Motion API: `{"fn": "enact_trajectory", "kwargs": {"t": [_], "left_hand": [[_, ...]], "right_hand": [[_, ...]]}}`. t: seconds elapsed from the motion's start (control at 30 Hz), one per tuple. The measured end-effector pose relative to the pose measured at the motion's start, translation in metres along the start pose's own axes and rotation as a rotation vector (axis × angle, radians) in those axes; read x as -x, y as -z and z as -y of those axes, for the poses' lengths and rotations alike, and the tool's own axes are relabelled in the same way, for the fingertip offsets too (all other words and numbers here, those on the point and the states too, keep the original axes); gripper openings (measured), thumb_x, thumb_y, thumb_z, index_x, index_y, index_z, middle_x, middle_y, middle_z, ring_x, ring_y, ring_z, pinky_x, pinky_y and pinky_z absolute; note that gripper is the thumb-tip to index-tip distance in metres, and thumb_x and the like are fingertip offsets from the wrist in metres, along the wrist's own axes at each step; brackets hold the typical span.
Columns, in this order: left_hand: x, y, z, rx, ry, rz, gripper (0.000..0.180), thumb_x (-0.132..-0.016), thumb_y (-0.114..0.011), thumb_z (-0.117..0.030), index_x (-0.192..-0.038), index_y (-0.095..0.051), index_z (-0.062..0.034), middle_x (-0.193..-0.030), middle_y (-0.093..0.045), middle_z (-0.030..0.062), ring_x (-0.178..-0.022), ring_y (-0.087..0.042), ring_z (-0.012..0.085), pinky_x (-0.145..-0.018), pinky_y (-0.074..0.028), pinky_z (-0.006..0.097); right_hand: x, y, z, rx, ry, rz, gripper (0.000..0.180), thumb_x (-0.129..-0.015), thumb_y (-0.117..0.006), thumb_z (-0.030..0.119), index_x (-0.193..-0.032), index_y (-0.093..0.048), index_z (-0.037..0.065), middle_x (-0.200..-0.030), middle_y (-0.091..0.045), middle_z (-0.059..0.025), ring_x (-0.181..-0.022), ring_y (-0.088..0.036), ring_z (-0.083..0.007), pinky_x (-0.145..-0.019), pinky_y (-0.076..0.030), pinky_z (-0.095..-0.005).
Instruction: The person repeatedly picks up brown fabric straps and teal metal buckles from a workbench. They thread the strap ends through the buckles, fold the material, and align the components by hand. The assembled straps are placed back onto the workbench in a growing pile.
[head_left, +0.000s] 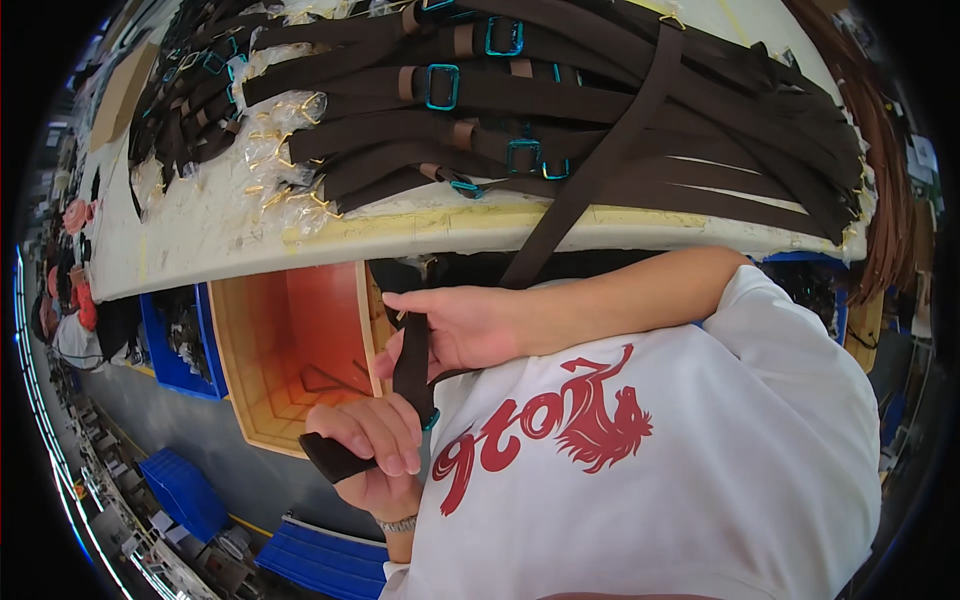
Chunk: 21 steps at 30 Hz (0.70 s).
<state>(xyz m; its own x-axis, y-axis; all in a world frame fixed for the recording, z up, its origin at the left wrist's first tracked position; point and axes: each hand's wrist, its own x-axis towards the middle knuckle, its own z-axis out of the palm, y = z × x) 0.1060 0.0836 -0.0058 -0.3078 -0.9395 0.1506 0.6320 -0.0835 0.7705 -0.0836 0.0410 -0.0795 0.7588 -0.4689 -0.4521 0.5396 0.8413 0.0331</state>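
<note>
My left hand [372, 440] is closed around a dark brown webbing strap [412, 365], whose folded end sticks out to the left of the fingers. Just above it, my right hand [465, 325] is turned palm up. Its thumb and fingers pinch the upper part of that strap, near a small gold-coloured metal piece [403, 315]. Beside my left fingers, a bluish buckle [431, 419] shows partly. Another length of strap [560, 215] slopes off the table edge and passes behind my right wrist; whether it joins the held one is hidden.
Many brown straps [540, 100] with blue-tinted buckles [441, 87] lie across the pale table [190, 240], their gold hooks wrapped in clear plastic [290, 150]. A wooden box [235, 370] with a reddish inside stands below. Blue crates [185, 490] sit on the floor.
</note>
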Motion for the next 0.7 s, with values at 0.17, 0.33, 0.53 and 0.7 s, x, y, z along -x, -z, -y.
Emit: {"fn": "enact_trajectory", "kwargs": {"t": [0.17, 0.33, 0.53, 0.7], "left_hand": [[0.008, -0.007, -0.003, -0.020, -0.044, 0.028, 0.025, -0.112, -0.057, -0.023, -0.090, -0.051, -0.0104, -0.063, -0.063, 0.0061, -0.051, -0.061, 0.0215, -0.063, -0.046, 0.037], [0.022, -0.010, -0.010, 0.035, -0.030, -0.020, 0.025, -0.110, -0.061, -0.022, -0.090, -0.052, -0.0099, -0.064, -0.065, 0.0067, -0.053, -0.064, 0.0222, -0.064, -0.047, 0.039], [0.026, -0.009, -0.012, -0.107, 0.008, 0.011, 0.027, -0.111, -0.059, -0.022, -0.089, -0.052, -0.0080, -0.060, -0.063, 0.0077, -0.048, -0.062, 0.0225, -0.058, -0.048, 0.038], [0.039, -0.010, -0.008, -0.051, -0.001, -0.170, 0.028, -0.112, -0.056, -0.023, -0.089, -0.052, -0.0072, -0.060, -0.063, 0.0088, -0.046, -0.061, 0.0222, -0.054, -0.047, 0.037]], "right_hand": [[-0.013, 0.005, -0.001, -0.173, -0.035, -0.041, 0.042, -0.114, -0.055, 0.035, -0.119, -0.062, -0.006, -0.123, -0.073, -0.0190, -0.120, -0.070, -0.0291, -0.105, -0.054, -0.0414], [-0.009, 0.007, -0.014, -0.058, -0.144, 0.023, 0.045, -0.113, -0.056, 0.037, -0.126, -0.058, -0.006, -0.121, -0.072, -0.0196, -0.118, -0.070, -0.0331, -0.110, -0.051, -0.0492], [-0.018, 0.016, -0.010, -0.187, -0.084, -0.027, 0.055, -0.112, -0.058, 0.042, -0.126, -0.061, -0.011, -0.120, -0.072, -0.0184, -0.106, -0.071, -0.0289, -0.104, -0.056, -0.0417], [-0.017, 0.007, -0.007, -0.366, -0.126, -0.135, 0.057, -0.104, -0.069, 0.043, -0.117, -0.062, -0.012, -0.107, -0.070, -0.0161, -0.099, -0.070, -0.0269, -0.100, -0.059, -0.0413]]}}
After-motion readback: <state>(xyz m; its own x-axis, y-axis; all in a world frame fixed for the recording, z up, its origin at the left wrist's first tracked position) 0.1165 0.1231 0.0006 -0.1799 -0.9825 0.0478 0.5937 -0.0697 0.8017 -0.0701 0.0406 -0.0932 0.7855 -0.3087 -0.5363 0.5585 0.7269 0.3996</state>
